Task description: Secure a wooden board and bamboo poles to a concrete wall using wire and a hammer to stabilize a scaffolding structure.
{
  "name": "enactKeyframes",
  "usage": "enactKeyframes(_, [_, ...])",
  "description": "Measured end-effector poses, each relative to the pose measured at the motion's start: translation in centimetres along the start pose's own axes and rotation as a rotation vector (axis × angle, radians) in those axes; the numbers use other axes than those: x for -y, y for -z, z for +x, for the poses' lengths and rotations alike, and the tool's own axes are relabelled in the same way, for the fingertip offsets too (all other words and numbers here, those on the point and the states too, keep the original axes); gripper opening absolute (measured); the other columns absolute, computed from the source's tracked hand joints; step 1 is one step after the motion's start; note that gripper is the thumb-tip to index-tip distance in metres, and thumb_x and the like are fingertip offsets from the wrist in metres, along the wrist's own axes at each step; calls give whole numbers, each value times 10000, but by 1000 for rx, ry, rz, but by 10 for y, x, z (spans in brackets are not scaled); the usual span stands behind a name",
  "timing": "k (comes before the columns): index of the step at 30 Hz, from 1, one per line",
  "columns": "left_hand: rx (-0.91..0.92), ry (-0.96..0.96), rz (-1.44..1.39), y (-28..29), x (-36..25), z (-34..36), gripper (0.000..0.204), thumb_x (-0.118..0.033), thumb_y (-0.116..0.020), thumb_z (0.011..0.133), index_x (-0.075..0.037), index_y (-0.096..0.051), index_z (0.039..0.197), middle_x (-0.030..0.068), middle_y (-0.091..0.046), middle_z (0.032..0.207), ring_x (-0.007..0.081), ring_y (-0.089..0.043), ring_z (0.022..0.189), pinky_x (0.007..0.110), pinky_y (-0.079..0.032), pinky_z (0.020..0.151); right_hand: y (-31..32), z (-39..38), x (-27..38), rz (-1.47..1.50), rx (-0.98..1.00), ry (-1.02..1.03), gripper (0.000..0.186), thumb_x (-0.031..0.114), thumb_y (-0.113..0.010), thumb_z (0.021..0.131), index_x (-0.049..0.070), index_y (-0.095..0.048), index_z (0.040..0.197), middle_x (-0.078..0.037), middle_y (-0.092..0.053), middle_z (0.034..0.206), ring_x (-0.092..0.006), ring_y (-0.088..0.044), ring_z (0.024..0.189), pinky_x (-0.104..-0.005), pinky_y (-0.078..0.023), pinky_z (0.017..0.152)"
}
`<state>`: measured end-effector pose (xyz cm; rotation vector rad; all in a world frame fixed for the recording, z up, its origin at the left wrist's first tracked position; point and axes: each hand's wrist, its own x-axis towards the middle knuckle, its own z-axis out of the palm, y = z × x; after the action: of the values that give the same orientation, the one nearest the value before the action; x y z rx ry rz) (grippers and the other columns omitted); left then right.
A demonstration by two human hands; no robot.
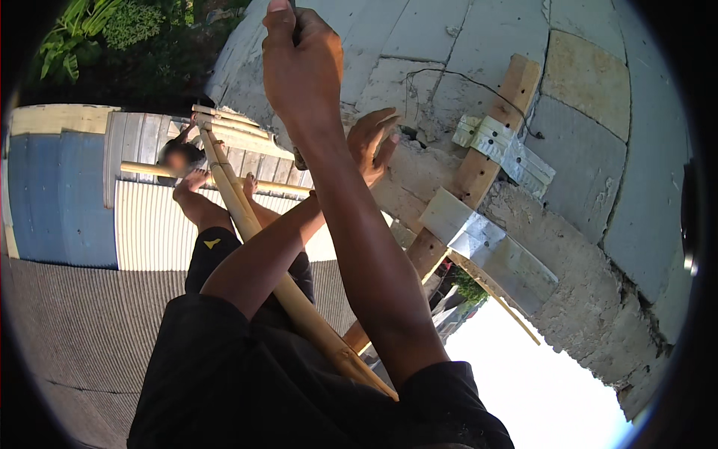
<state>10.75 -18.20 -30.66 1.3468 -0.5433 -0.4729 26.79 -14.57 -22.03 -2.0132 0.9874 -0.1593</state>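
Note:
My right hand is raised near the top of the view, closed around a dark object that I cannot make out, its forearm crossing in front of my left arm. My left hand is open, fingers bent but apart, beside a rough concrete wall edge. To its right, a wooden batten with two pale metal pieces runs across the wall, and a thin dark wire hangs over it. Long bamboo poles pass beneath my arms. My bare feet are by a crosswise pole.
Below are corrugated roofing sheets and blue panels. Another person is at the far end of the poles. Plants grow at the top left. A bright gap opens below the wall at the lower right.

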Motion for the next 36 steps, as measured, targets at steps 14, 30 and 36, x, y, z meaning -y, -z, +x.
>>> enactKeyframes(14, [443, 415, -514, 52, -42, 78, 472, -455, -417, 1055, -13, -518, 1187, 70, -620, 996, 181, -603, 959, 333, -476, 893, 78, -73, -114, 17, -451, -28, 377, 331, -489, 1048, -45, -513, 1058, -68, -583, 863, -126, -546, 799, -282, -468, 720])
enactKeyframes(30, [362, 263, -301, -19, -51, 42, 390, -223, -482, 1037, 64, -383, 1282, 246, -595, 704, 416, -591, 587, 449, -438, 548, 220, -235, -30, -558, -59, 165, 392, 333, -444, 1038, -22, -540, 1173, -233, -619, 1067, -339, -592, 1024, -429, -488, 868])
enactKeyframes(36, [166, 230, -338, -21, -66, 35, 418, -230, -478, 1037, 68, -350, 1301, 239, -578, 666, 409, -586, 554, 448, -424, 521, 229, -272, -50, -654, -192, 14, 428, 372, -431, 1037, -31, -554, 1114, -199, -607, 1034, -295, -592, 936, -410, -477, 836])
